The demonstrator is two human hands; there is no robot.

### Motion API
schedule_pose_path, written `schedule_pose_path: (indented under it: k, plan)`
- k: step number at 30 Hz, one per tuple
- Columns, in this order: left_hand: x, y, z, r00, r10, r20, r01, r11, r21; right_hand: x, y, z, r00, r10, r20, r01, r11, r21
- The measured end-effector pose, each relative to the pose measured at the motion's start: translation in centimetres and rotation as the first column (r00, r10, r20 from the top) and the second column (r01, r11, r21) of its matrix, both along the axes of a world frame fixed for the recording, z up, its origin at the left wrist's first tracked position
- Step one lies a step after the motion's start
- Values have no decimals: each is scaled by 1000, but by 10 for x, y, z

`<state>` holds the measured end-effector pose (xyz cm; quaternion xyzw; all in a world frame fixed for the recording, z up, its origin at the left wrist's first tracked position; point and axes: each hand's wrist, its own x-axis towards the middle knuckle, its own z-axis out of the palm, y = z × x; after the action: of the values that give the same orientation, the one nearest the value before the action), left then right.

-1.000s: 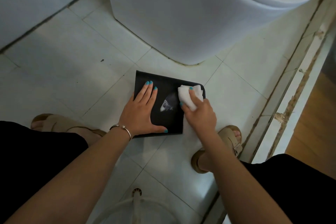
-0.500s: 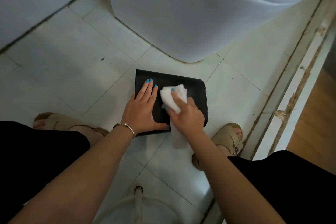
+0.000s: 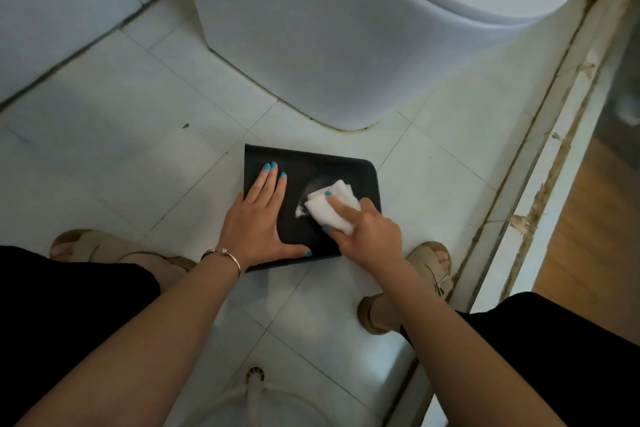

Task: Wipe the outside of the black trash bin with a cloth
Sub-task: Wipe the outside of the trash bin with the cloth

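The black trash bin (image 3: pixel 322 166) lies on the white tiled floor in front of the toilet, with a flat side facing up. My left hand (image 3: pixel 258 222) rests flat on its left part, fingers straight. My right hand (image 3: pixel 367 236) grips a folded white cloth (image 3: pixel 332 204) and presses it onto the bin's right-centre, over a pale smear. The bin's lower right corner is hidden under my right hand.
A white toilet (image 3: pixel 346 45) stands just beyond the bin. A raised, stained door sill (image 3: pixel 540 191) runs along the right, with wooden floor (image 3: pixel 588 236) past it. My sandalled feet (image 3: pixel 429 263) flank the bin. A white hose and floor drain (image 3: pixel 255 374) lie near my knees.
My right hand swept the cloth from the bin's upper right corner to its centre, then partway back right. The left hand stayed flat on the bin.
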<state>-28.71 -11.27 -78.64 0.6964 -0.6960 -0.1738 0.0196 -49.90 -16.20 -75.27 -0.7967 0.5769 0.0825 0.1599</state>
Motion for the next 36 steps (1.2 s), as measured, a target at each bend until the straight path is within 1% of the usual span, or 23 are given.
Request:
schedule_pose_path:
  k: [1, 3, 4, 5, 8, 9, 10, 11, 13, 15, 16, 17, 18, 19, 21, 22, 24, 25, 27, 28, 31, 33, 36]
  plan:
    - [-1, 1, 1, 1000, 3, 5, -3, 1000, -5, 0, -6, 0, 998, -59, 1, 59, 998, 20]
    - [-2, 2, 1, 1000, 19, 5, -19, 1000, -16, 15, -12, -1, 974, -218, 68, 214, 975, 66]
    - [-3, 2, 1, 1000, 31, -3, -31, 999, -24, 26, -10, -1, 959, -266, 100, 259, 963, 75]
    - [-3, 2, 0, 999, 38, -15, -38, 999, -26, 36, -4, -1, 959, -261, 113, 254, 965, 68]
    - [-2, 3, -3, 998, 45, -33, -46, 999, -15, 35, 15, 1, 994, -32, 104, 30, 999, 19]
    - [-2, 3, -3, 999, 40, -24, -40, 999, -13, 25, 14, 1, 997, 24, 79, -26, 1000, 16]
    - [-1, 2, -2, 1000, 26, -11, -26, 1000, -11, 14, 9, 1, 998, 34, 53, -35, 999, 17]
    - [0, 1, 0, 1000, 14, 0, -14, 1000, -9, 5, 4, 0, 999, 1, 32, -2, 1000, 27]
    - [1, 3, 1, 1000, 25, 7, -25, 1000, -14, -3, -3, -1, 988, -141, 56, 136, 988, 74]
    - [0, 12, 0, 996, 85, -14, -86, 996, -34, -2, -5, -4, 955, -278, 102, 267, 957, 110]
    - [-2, 19, -2, 989, 141, -41, -143, 989, -38, -1, -5, -7, 943, -314, 111, 303, 947, 108]
    - [-5, 26, -4, 974, 209, -90, -212, 977, -23, 0, -2, -9, 936, -332, 116, 321, 942, 100]
    - [-7, 32, -6, 944, 283, -172, -284, 959, 20, 2, 1, -9, 932, -342, 123, 333, 939, 88]
    - [-8, 34, -6, 895, 353, -274, -342, 936, 89, 4, 3, -9, 925, -357, 126, 350, 934, 75]
    - [-8, 32, -4, 786, 436, -439, -380, 900, 214, 13, 7, -10, 902, -417, 109, 414, 909, 51]
    - [-8, 31, -2, 756, 445, -480, -379, 896, 234, 20, 8, -11, 883, -459, 99, 456, 889, 52]
    - [-8, 30, -4, 722, 451, -524, -383, 892, 239, 42, 15, -10, 867, -488, 106, 483, 873, 65]
    - [-8, 31, -3, 702, 461, -543, -390, 887, 248, 53, 19, -8, 889, -444, 108, 440, 896, 65]
    - [-6, 31, -4, 680, 474, -560, -392, 880, 269, 70, 24, -7, 956, -277, 95, 275, 961, 32]
    - [-5, 31, -5, 676, 478, -561, -387, 878, 282, 72, 24, -6, 974, -212, 87, 212, 977, 6]
    - [-3, 30, -3, 663, 485, -571, -379, 875, 302, 59, 16, -4, 987, -140, 78, 144, 989, -45]
    - [-4, 32, -1, 642, 495, -585, -390, 868, 307, 43, 10, -4, 981, -180, 66, 183, 982, -38]
    - [-6, 36, 3, 618, 510, -599, -397, 860, 322, 18, 1, -7, 931, -358, 77, 359, 933, 0]
